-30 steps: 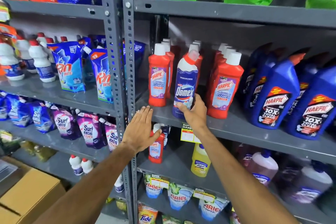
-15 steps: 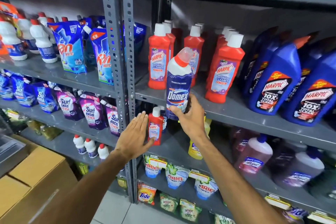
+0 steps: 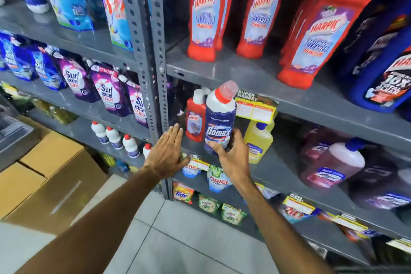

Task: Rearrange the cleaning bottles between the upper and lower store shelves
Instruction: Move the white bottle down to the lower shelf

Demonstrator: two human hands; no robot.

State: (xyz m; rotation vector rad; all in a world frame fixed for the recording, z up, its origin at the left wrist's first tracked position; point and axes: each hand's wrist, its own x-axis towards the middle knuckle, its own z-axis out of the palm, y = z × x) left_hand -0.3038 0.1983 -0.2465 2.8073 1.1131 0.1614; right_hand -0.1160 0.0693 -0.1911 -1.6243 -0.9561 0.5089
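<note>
Gripping the Domex bottle [image 3: 220,121] low on its body, my right hand [image 3: 233,158] has fingers wrapped round the base; bottle upright, slightly tilted, at the front of the lower shelf [image 3: 278,176]. Can't tell if its base is touching the shelf or just above it. My left hand [image 3: 166,153] is open, fingers spread flat, holding nothing, at about 9 o'clock of the bottle near the upright post [image 3: 153,73].

Step in hand, my read: placing the Domex on the lower shelf. A small red Harpic bottle [image 3: 195,118] stands just behind-left at 10 o'clock, a yellow bottle [image 3: 258,142] at 3 o'clock. Next move calls for setting it down in the gap between them without knocking either, then letting go.

Upper shelf [image 3: 244,73] at 12 o'clock carries big red Harpic bottles [image 3: 251,11] and blue ones [image 3: 382,73] to the right. Grey metal racking, price tag [image 3: 255,107] on the shelf edge. Pouches [image 3: 106,91] on the left bay, cardboard boxes [image 3: 44,180] at 8 o'clock, pale tiled floor [image 3: 178,240] below. Frame is motion-blurred.
</note>
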